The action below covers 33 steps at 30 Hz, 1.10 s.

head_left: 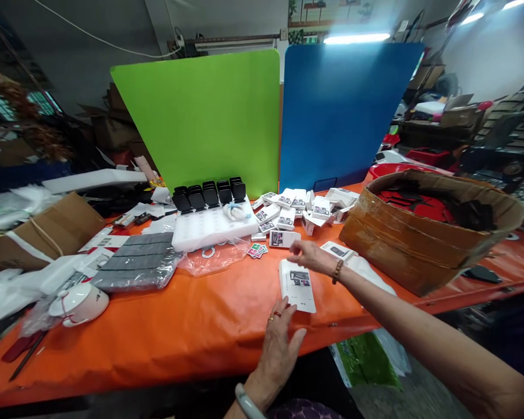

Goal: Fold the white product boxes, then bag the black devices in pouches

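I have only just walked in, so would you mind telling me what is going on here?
A person is working at an orange-covered table with a stack of flat white printed pieces. Their left hand is spread at its near end; the right hand is by its far end. Small white boxes lie piled beyond, beside a white foam block with black pieces along its back.

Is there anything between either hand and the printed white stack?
Nothing visible stands in the way: the left hand is at the near edge of the printed white stack, the right hand by its far end. The flat white box lies beyond it.
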Tool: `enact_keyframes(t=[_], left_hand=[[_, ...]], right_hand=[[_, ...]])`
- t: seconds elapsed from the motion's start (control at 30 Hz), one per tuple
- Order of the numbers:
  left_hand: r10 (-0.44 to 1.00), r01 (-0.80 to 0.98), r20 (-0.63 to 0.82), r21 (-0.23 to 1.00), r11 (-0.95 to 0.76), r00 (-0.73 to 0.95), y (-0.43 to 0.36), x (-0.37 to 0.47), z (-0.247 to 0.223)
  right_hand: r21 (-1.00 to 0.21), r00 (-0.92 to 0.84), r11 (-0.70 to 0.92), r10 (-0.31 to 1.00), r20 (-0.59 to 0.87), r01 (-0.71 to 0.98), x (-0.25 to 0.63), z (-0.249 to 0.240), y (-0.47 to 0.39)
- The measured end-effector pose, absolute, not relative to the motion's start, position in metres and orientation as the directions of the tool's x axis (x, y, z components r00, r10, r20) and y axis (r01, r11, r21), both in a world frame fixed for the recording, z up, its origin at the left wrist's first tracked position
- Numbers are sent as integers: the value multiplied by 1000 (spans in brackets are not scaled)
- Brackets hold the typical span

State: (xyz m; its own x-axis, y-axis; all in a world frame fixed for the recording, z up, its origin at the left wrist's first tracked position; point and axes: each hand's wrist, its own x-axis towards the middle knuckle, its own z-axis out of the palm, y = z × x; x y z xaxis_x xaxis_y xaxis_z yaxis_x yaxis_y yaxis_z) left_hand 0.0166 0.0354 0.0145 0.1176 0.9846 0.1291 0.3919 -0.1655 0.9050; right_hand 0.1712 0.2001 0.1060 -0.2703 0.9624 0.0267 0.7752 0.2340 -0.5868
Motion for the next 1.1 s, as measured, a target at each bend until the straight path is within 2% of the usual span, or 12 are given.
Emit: enact_keyframes(t=[0.1, 0.27, 0.5, 0.67, 0.73, 0.9, 1.1], left_hand=[[962, 510, 158, 822, -253, 222, 38, 21, 3], [941, 582, 167, 750, -316, 295, 39, 19, -12], [946, 553, 179, 776, -305, 270, 41, 16, -13], [971, 482, 240, 851, -210, -1, 55, 14, 15], [967, 448, 246, 873, -194, -61, 61, 13, 29], [975, 470, 215, 867, -166, -53, 60, 14, 44], [992, 567, 120, 820, -77, -39, 36, 12, 32]], right_hand=[[-520, -292, 215, 954, -70, 827, 167, 80, 185], [-435, -263, 181, 955, -136, 882, 161, 69, 178], [-445, -246, 151, 955, -164, 883, 162, 73, 182], [-524, -264, 151, 953, -149, 838, 172, 91, 180], [-570, -293, 162, 945, -145, 805, 172, 98, 170], [-714, -343, 139, 927, -149, 687, 157, 103, 132], [-876, -382, -57, 885, -266, 479, 143, 85, 105]])
